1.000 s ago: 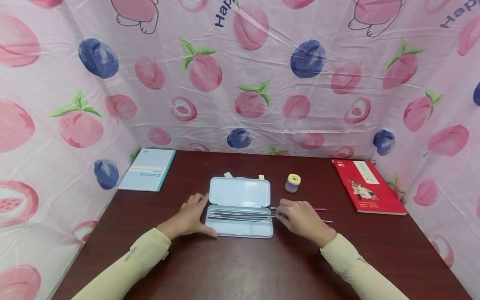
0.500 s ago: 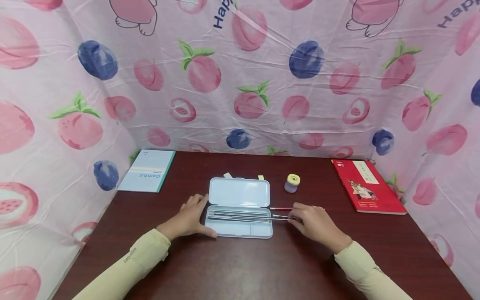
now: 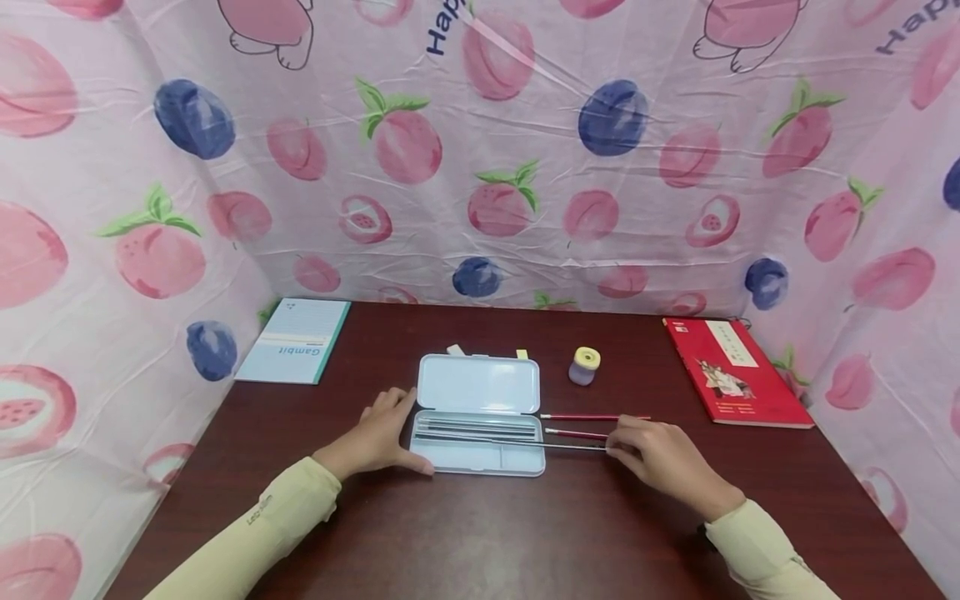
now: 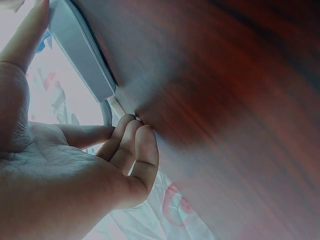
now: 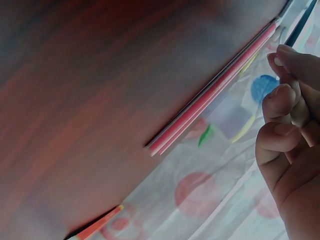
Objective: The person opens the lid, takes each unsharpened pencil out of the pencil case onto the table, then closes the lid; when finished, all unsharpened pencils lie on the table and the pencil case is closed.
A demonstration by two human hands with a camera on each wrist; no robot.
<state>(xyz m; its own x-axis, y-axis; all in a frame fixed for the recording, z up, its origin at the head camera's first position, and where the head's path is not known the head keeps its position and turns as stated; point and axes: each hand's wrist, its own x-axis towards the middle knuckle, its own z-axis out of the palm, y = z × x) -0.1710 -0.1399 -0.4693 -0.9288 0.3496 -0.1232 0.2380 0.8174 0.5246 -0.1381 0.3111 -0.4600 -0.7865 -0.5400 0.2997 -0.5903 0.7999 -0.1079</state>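
A light-blue pencil case (image 3: 457, 458) lies with its lid raised, and several thin dark pencils (image 3: 472, 430) rest in its back part. My left hand (image 3: 375, 437) is at the case's left end, thumb at the front corner and fingers spread toward the hinge. In the left wrist view its fingertips (image 4: 146, 137) touch the table beside the case. Between thumb and forefinger, my right hand (image 3: 663, 458) pinches the right end of a dark pencil (image 3: 573, 447), which slants across the case's right edge. Two red pencils (image 3: 592, 417) lie right of the case, one partly behind that hand.
Behind the case stands a small jar-like item with a yellow top (image 3: 585, 365). A white piece (image 3: 456, 350) and a yellow piece (image 3: 522, 354) show behind the lid. A notebook (image 3: 296, 342) lies back left, a red book (image 3: 735, 371) back right. Patterned cloth (image 3: 480, 167) surrounds the table.
My right hand has moved right and slightly toward me, drawing the dark pencil partly out of the case. More of the red pencils shows. The left hand has stayed put.
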